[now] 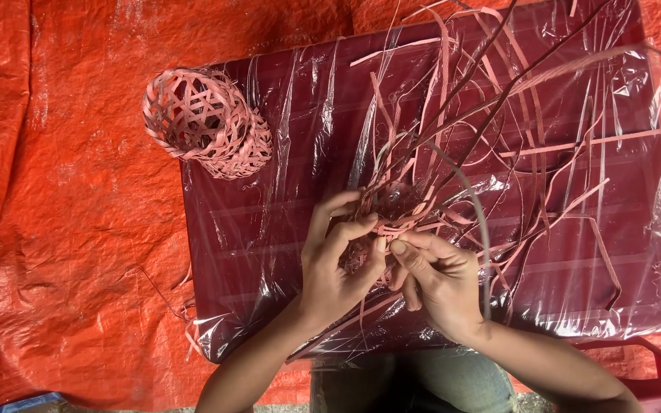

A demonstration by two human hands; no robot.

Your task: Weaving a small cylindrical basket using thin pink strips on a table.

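Observation:
My left hand (336,264) and my right hand (437,279) meet over the near middle of a dark red table wrapped in clear plastic (269,229). Both pinch a small half-woven piece made of thin pink strips (392,218). Many long loose strips (499,115) fan out from that piece toward the far right. My left fingers curl around the woven part from the left. My right thumb and fingers press strips at its lower edge.
A finished small pink woven basket (204,122) lies on its side at the table's far left corner. An orange tarp (63,191) covers the ground around the table. My knees in blue-grey trousers (415,382) sit below the table's near edge.

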